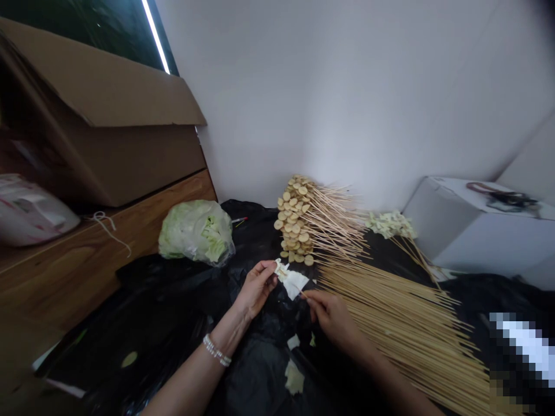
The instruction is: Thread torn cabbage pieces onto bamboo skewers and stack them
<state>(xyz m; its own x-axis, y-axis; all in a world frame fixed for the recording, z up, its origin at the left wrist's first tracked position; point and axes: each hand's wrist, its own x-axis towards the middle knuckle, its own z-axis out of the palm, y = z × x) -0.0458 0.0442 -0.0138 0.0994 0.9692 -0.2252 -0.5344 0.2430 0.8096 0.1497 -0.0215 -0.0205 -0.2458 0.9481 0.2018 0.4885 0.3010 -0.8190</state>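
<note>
My left hand (259,284), a beaded bracelet on its wrist, pinches the end of a pale cabbage leaf piece (295,283). A thin wooden skewer (303,294) runs into the leaf, and my right hand (330,315) is closed on it between thumb and fingers. Folded leaf bits sit bunched by my left fingertips. Below my hands, loose leaf scraps (294,377) lie on the black plastic sheet (255,352). Many bare skewers (403,312) are spread beside my right hand. Just beyond my hands is a stack of skewered round slices (297,216), perhaps potato.
A bagged cabbage (197,232) rests at the left, near a pen (240,219). Finished leaf skewers (391,223) lie against a white box (468,231) at the right. An open cardboard box (130,150) stands on a wooden ledge (147,231). A wall closes off the back.
</note>
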